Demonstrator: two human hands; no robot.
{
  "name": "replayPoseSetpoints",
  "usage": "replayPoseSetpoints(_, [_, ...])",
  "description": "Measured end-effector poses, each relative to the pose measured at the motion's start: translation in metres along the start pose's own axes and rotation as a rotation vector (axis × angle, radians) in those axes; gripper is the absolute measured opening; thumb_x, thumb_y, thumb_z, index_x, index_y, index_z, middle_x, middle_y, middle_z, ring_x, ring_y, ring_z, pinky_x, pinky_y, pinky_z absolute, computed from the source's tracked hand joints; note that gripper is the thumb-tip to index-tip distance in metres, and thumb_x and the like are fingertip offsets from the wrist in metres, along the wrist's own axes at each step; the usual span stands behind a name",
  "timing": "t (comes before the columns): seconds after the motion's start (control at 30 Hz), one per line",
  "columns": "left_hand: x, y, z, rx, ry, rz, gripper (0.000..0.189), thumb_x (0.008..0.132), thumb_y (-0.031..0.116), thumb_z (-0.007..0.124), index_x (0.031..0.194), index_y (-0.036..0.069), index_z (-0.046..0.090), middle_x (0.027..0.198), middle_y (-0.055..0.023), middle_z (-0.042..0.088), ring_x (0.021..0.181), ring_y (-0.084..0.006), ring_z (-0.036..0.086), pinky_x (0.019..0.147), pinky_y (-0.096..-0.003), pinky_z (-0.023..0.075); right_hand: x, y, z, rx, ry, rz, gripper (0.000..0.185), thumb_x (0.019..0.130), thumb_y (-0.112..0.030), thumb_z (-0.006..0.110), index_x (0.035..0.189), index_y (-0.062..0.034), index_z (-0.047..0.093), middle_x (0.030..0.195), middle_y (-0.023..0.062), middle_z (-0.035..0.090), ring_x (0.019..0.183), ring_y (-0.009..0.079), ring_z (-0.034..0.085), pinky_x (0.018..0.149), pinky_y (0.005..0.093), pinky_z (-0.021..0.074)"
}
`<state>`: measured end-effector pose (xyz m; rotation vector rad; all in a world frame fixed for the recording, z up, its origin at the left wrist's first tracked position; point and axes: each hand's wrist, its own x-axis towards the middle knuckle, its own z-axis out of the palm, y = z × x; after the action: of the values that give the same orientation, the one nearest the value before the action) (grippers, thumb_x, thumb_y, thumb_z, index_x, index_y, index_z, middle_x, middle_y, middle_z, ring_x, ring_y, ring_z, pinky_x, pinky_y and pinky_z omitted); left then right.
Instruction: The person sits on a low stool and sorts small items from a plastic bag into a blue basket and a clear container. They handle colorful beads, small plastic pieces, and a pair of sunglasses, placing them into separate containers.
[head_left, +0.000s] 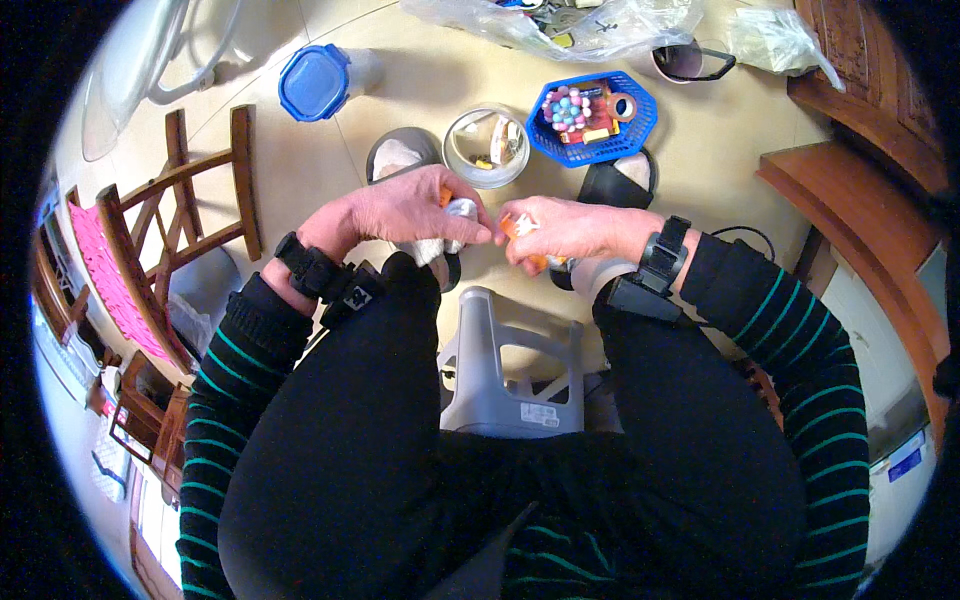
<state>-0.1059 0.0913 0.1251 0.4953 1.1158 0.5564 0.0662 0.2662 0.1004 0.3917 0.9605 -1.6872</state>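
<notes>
Above the floor, between my knees, my left hand (409, 206) is closed around a bunched white cloth (463, 215). A small orange item (445, 196) shows between its thumb and fingers. Close by on the right, my right hand (574, 227) grips an orange-and-white item (523, 224), mostly hidden by the fingers. The fingertips of both hands nearly meet. Just beyond them stands a round clear container (450, 154) with a few small things inside. A blue plastic basket (581, 157) beside it holds a ball of coloured beads (567, 109), a tape roll (622, 107) and small packets.
I sit on a grey plastic stool (480, 360). A blue-lidded container (313, 82) stands farther left, near a wooden chair (172, 180). A clear plastic bag (637, 30) of loose items lies at the back. Wooden furniture (847, 195) borders the right side; my slippered feet (619, 182) flank the round container.
</notes>
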Motion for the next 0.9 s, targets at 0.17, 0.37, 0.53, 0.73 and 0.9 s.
replayPoseSetpoints(0.17, [-0.011, -0.017, -0.008, 0.026, 0.119, -0.019, 0.03, 0.092, 0.029, 0.078, 0.106, 0.002, 0.077, 0.092, -0.0032, 0.074, 0.089, -0.0106, 0.065, 0.083, -0.028, 0.0525, 0.008, -0.009, -0.002, -0.801, 0.404, -0.386, 0.031, 0.085, -0.015, 0.073, 0.111, -0.0031, 0.06, 0.089, 0.0097, 0.066, 0.077, 0.0242, 0.067, 0.068, 0.0411, 0.0538])
replayPoseSetpoints(0.37, [-0.016, -0.032, -0.01, 0.044, 0.154, -0.02, 0.037, 0.087, 0.037, 0.082, 0.105, 0.005, 0.078, 0.093, -0.0071, 0.076, 0.088, -0.0138, 0.068, 0.084, -0.0305, 0.0539, 0.031, -0.038, -0.008, -1.832, 0.579, -0.485, 0.011, 0.086, -0.018, 0.064, 0.089, -0.0076, 0.066, 0.091, 0.0078, 0.06, 0.088, 0.0258, 0.067, 0.072, 0.0401, 0.0521])
replayPoseSetpoints(0.53, [-0.02, -0.032, -0.011, 0.03, 0.135, 0.015, 0.033, 0.093, 0.031, 0.077, 0.104, 0.001, 0.077, 0.092, -0.0049, 0.075, 0.09, -0.0117, 0.065, 0.084, -0.0288, 0.0526, 0.048, -0.05, -0.006, -2.348, 0.365, -0.095, 0.019, 0.09, -0.023, 0.062, 0.096, -0.0162, 0.078, 0.098, 0.0017, 0.061, 0.096, 0.0179, 0.063, 0.076, 0.0345, 0.0447])
replayPoseSetpoints(0.73, [-0.022, -0.028, -0.013, 0.054, 0.141, 0.02, 0.033, 0.092, 0.031, 0.078, 0.106, 0.001, 0.077, 0.093, -0.0044, 0.075, 0.089, -0.0112, 0.065, 0.083, -0.0282, 0.0525, 0.048, -0.046, -0.01, -2.374, 0.377, -0.17, 0.018, 0.09, -0.023, 0.062, 0.096, -0.0174, 0.078, 0.098, 0.0004, 0.06, 0.098, 0.0184, 0.062, 0.076, 0.0357, 0.0437])
replayPoseSetpoints(0.9, [-0.019, -0.027, -0.012, 0.042, 0.129, 0.035, 0.033, 0.092, 0.032, 0.078, 0.105, 0.001, 0.077, 0.091, -0.0032, 0.074, 0.088, -0.0106, 0.065, 0.081, -0.0279, 0.0522, 0.046, -0.04, -0.015, -2.183, 0.429, -0.232, 0.017, 0.087, -0.021, 0.063, 0.094, -0.0153, 0.077, 0.098, 0.0012, 0.059, 0.096, 0.0193, 0.062, 0.076, 0.0357, 0.0443])
